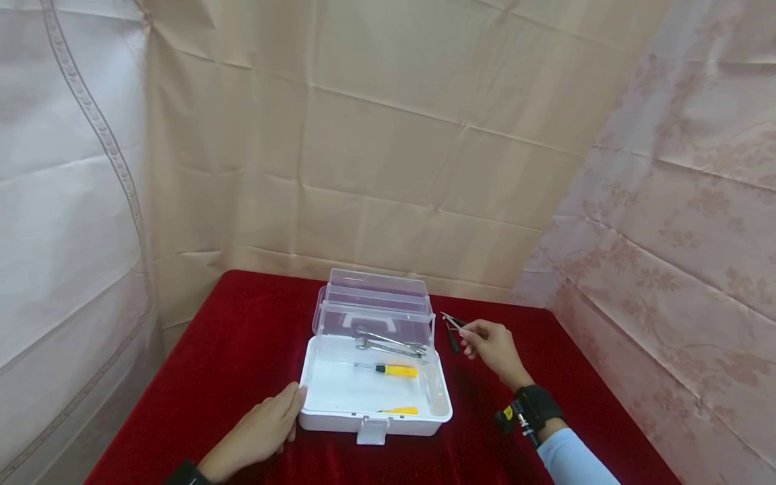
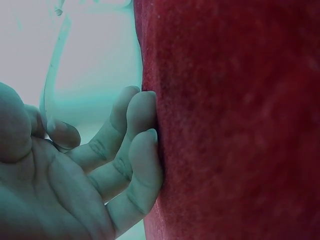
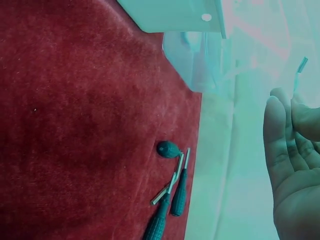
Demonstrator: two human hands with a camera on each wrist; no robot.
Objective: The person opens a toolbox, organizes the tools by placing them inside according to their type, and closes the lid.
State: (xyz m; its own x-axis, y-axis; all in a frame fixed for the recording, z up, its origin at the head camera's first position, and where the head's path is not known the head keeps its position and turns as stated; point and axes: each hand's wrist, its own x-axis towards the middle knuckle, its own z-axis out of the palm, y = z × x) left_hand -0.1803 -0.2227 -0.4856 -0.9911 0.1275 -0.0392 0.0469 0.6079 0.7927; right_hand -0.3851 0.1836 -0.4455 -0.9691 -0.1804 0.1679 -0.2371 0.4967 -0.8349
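A white toolbox point(image 1: 336, 387) stands with its clear lid point(image 1: 376, 296) tipped back. At its left front corner, my left hand point(image 1: 269, 421) grips the rim; the left wrist view shows the lower fingertips point(image 2: 142, 107) down against the red cloth. My right hand point(image 1: 494, 350), right of the lid, pinches a slim metal tool point(image 3: 301, 66) between thumb and fingertips, its rear part hidden in the hand. Inside the box lie two silver wrenches point(image 1: 388, 348), a yellow-handled screwdriver point(image 1: 400, 370) and another yellow handle point(image 1: 401, 410) by the front wall.
Dark-handled screwdrivers point(image 3: 178, 200) and a dark round piece point(image 3: 167, 149) lie on the red cloth point(image 1: 242, 350) near the right hand. A white latch point(image 1: 372, 431) hangs at the box front. Beige fabric point(image 1: 388, 168) hangs behind the table.
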